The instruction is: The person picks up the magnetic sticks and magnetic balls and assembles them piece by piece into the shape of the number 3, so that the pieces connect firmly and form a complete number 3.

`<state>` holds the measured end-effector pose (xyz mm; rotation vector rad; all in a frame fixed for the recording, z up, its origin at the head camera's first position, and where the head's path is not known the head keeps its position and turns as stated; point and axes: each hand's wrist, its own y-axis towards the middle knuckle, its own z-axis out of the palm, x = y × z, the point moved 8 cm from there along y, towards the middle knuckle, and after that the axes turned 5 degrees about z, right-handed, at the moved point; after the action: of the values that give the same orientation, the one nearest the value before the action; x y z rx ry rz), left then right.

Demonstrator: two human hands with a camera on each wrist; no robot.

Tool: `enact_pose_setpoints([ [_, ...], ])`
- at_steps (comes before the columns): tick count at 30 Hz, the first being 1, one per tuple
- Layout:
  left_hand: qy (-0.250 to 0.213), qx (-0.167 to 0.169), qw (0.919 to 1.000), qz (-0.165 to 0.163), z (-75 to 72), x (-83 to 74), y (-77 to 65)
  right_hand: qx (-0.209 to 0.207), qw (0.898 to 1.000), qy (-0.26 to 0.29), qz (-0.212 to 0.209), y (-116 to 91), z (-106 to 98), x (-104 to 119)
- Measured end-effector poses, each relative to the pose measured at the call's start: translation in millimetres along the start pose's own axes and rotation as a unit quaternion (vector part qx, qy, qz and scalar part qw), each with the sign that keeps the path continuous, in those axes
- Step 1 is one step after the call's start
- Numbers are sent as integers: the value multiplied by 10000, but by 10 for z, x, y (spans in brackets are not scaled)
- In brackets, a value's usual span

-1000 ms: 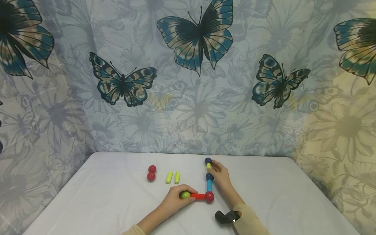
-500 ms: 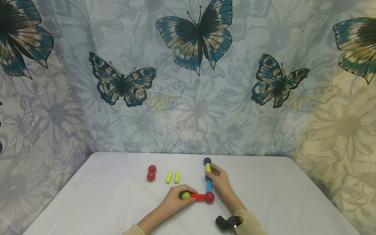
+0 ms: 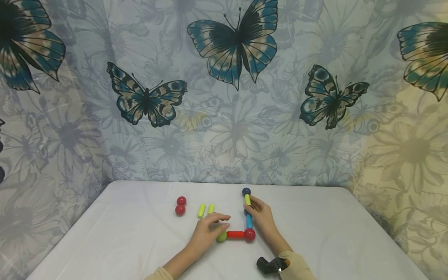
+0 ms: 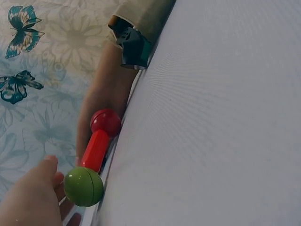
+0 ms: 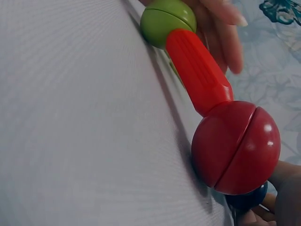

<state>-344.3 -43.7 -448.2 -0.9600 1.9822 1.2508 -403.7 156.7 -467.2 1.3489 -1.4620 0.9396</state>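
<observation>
On the white table lies an L-shaped chain of balls and rods. A green ball (image 3: 222, 236) joins a red rod (image 3: 236, 235), which meets a red ball (image 3: 249, 235) at the corner. From there a blue rod (image 3: 249, 221) leads to a dark blue ball (image 5: 248, 197), then a yellow-green rod (image 3: 247, 200) and another dark blue ball (image 3: 246, 191). My left hand (image 3: 205, 233) is beside the green ball, fingers extended and spread from the thumb. With thumb and fingers my right hand (image 3: 263, 216) pinches the yellow-green rod, partly covering the nearer dark blue ball.
Two loose yellow-green rods (image 3: 201, 210) lie just beyond my left hand. Farther left, two red balls (image 3: 180, 210) touch each other. A black device (image 3: 268, 265) sits at my right wrist. Butterfly-patterned cloth (image 3: 238, 147) hangs behind the table.
My left hand has loosened from the green ball and red rod, its fingers lifting and spreading. The right hand and the far end of the chain have shifted slightly left.
</observation>
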Motion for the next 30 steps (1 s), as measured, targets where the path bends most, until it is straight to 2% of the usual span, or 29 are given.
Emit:
enact_pose_setpoints([
  [3,341,-581,9977,112,-111,-26,1,-58,10000,-27,-22,1,-11,-7],
  [6,693,-1078,9917,145,-203,-19,-8,-91,9999,-36,-39,-6,-17,-11],
  [10,915,-1474,9848,10,-283,34,-5,-79,10000,-12,-44,-14,-10,-15],
  [17,1114,-1499,9823,-156,-315,76,20,-95,9999,32,-79,-9,3,-5],
  [24,1448,-1250,9805,-457,-307,122,67,-95,9999,55,-108,-1,7,9],
  [30,1931,-1064,9736,-595,-291,141,99,-90,9999,28,-84,-21,12,3],
])
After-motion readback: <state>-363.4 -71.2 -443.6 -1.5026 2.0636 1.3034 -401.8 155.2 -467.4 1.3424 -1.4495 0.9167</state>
